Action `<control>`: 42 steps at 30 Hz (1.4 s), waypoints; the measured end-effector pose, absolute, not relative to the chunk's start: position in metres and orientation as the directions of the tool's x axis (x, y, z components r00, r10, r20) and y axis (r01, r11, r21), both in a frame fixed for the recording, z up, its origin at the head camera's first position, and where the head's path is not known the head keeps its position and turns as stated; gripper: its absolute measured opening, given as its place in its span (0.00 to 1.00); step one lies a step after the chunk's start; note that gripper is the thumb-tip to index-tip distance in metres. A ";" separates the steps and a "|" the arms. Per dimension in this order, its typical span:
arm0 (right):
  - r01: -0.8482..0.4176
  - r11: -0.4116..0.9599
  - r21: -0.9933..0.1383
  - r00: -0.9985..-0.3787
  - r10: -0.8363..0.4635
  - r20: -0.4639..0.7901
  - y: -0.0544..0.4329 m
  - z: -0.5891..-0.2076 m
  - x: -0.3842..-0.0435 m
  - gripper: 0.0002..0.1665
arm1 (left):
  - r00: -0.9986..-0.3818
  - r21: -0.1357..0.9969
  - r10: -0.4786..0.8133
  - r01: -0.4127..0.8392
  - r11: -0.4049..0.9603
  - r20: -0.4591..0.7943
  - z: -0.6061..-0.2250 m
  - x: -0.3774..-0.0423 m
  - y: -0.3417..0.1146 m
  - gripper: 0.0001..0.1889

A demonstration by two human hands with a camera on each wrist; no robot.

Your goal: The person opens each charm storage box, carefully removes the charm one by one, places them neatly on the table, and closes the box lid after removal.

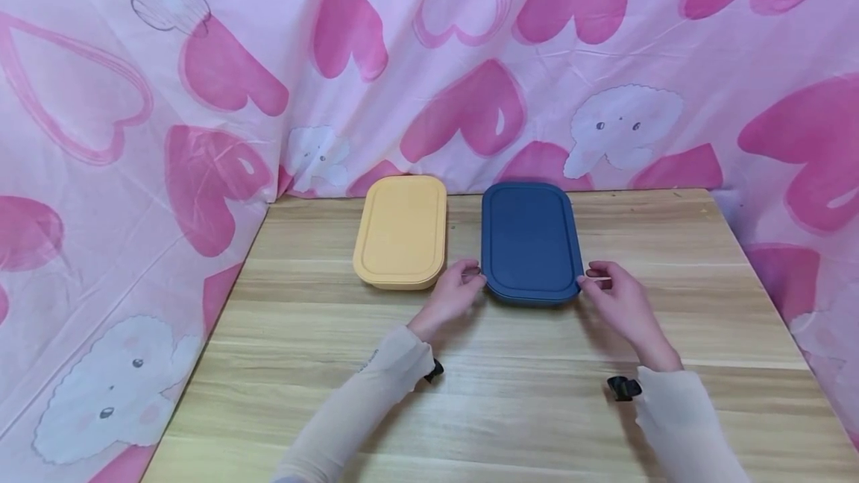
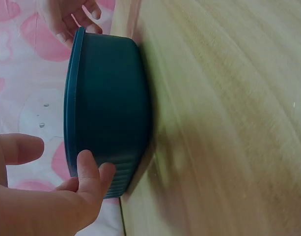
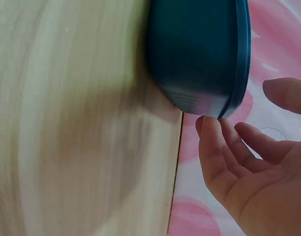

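Note:
A dark blue lidded food container point(image 1: 532, 242) stands on the wooden table, its lid in place. My left hand point(image 1: 455, 291) is at its left side near the front corner. In the left wrist view, the fingertips point(image 2: 86, 164) lie against the container's ribbed wall and rim, with the thumb held apart. At the opposite side, by the front right corner, is my right hand point(image 1: 620, 304). The right wrist view has its fingertips point(image 3: 209, 125) right at the rim while the thumb point(image 3: 285, 93) stays away from the lid. Neither hand wraps round the container.
A yellow lidded container point(image 1: 403, 229) stands to the left, close to my left hand. Behind the wooden table point(image 1: 523, 401) hangs a pink curtain point(image 1: 416, 95) with hearts, which also runs along the left and right sides.

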State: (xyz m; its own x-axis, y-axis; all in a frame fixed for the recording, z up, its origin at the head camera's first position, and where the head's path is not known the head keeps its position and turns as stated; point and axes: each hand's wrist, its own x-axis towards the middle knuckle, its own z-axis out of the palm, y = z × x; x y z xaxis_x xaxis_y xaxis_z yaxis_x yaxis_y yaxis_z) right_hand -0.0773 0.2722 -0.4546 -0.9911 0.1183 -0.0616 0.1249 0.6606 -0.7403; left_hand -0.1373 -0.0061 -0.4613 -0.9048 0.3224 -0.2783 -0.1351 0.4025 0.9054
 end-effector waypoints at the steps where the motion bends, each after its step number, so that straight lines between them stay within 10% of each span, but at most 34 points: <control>1: 0.133 0.651 -0.747 -0.990 0.120 -0.072 0.271 -0.455 -0.077 0.34 | -0.905 0.908 0.316 -0.149 0.391 -0.284 -0.462 -0.138 -0.006 0.25; 42: 0.288 0.509 -0.811 -0.957 0.171 -0.232 0.257 -0.468 -0.077 0.40 | -0.934 0.908 0.228 -0.173 0.382 -0.274 -0.473 -0.143 0.008 0.22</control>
State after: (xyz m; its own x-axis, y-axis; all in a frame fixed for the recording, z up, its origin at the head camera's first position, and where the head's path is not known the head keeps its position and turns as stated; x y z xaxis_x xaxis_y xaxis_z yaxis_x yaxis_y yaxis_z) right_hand -0.0773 0.2567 -0.4676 -0.9574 0.1714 -0.2324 0.2880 0.5090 -0.8112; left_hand -0.1435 0.0079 -0.4733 -0.9344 0.2275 -0.2741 -0.1733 0.3821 0.9077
